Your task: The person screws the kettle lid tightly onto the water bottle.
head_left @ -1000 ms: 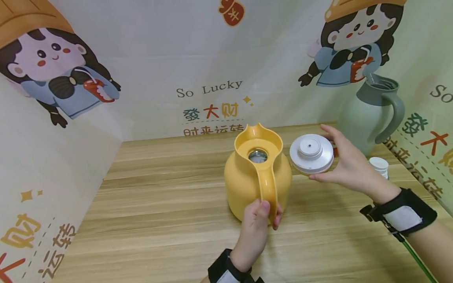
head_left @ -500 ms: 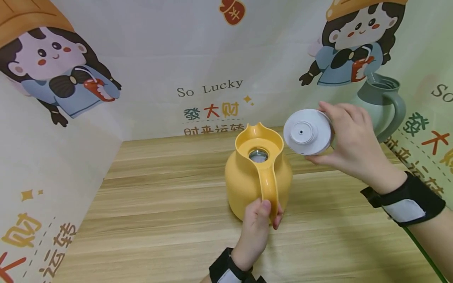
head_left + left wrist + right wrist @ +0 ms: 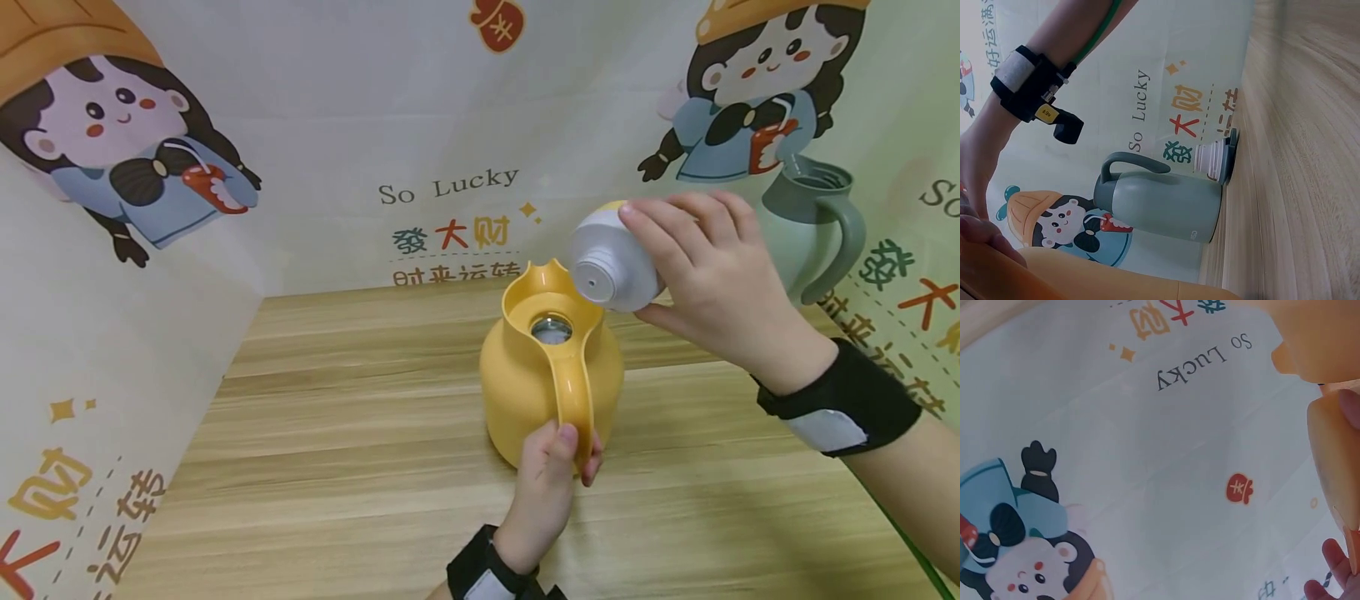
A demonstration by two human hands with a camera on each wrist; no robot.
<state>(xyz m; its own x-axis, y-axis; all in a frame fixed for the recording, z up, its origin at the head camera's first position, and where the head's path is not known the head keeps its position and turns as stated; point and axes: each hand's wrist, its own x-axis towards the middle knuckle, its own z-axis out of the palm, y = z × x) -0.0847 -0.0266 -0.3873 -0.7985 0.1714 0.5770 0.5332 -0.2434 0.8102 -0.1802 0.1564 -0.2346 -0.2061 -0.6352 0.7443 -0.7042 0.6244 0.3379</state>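
My left hand [image 3: 551,467] grips the handle of a yellow vacuum jug [image 3: 513,383], which stands upright on the table. The jug's top has no lid on it, and its round inner mouth shows. Up at the right of the rim, my right hand [image 3: 708,287] holds a white stopper lid [image 3: 611,262] with a yellow top. This lid is tilted, its narrow underside facing down toward me. It overlaps the rim's right edge in the head view; contact cannot be told. At the right edge of the right wrist view, yellow surfaces [image 3: 1329,456] are only partly visible.
A grey-green vacuum jug [image 3: 795,258] without its lid stands behind my right hand. Beside it on the table, in the left wrist view, sits a white and grey stopper [image 3: 1213,159]. Printed cloth [image 3: 322,142] walls the table's [image 3: 337,458] back and sides.
My right hand has lifted the lid and moved it left toward the yellow jug's mouth, tipping its underside downward. My left hand has stayed on the handle.
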